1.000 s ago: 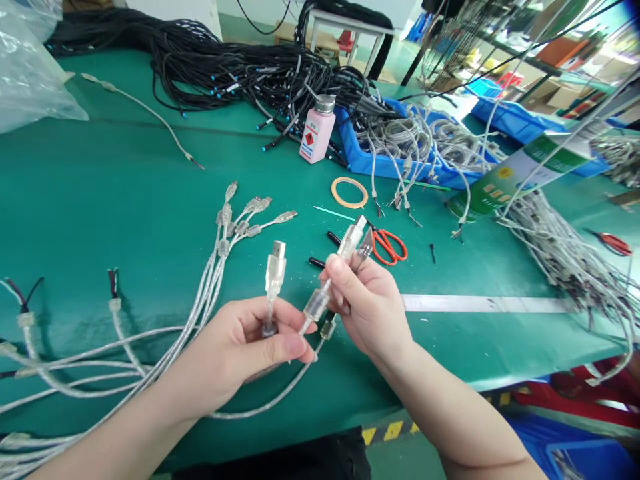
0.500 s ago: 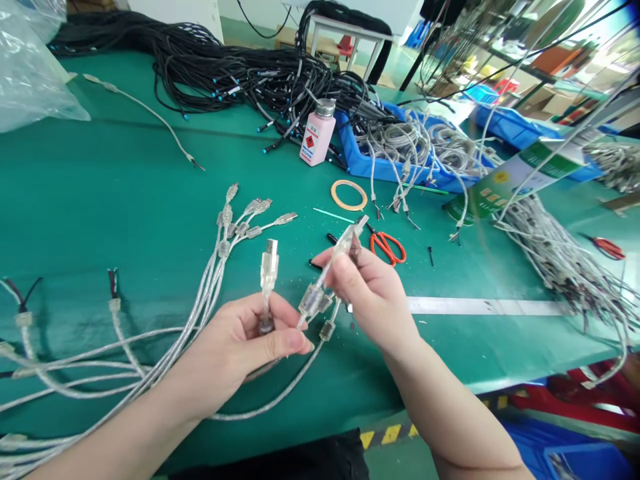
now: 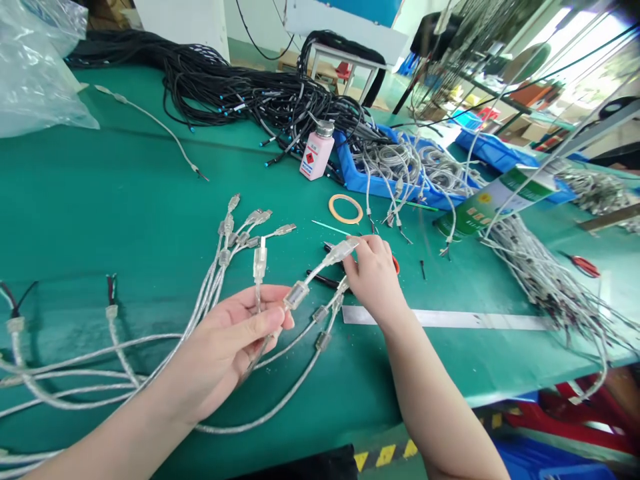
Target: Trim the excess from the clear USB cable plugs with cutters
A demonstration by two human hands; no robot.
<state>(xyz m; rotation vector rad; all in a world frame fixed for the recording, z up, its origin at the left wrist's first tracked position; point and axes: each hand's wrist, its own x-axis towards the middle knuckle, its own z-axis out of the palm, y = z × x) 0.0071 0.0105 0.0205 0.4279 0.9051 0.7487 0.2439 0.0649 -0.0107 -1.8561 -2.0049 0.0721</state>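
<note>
Your left hand (image 3: 245,327) holds two cables (image 3: 299,295), so pinch lightly, plugs (image 3: 259,265) apart; whether your right hand (image 3: 376,277) grips anything I cannot tell.

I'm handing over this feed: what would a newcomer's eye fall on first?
Probably the left hand at lower centre, gripping clear-plugged cables. Next come the black cables sprawling along the table's far side, and the pink bottle standing beside the blue tray of coiled pale cables.
</note>
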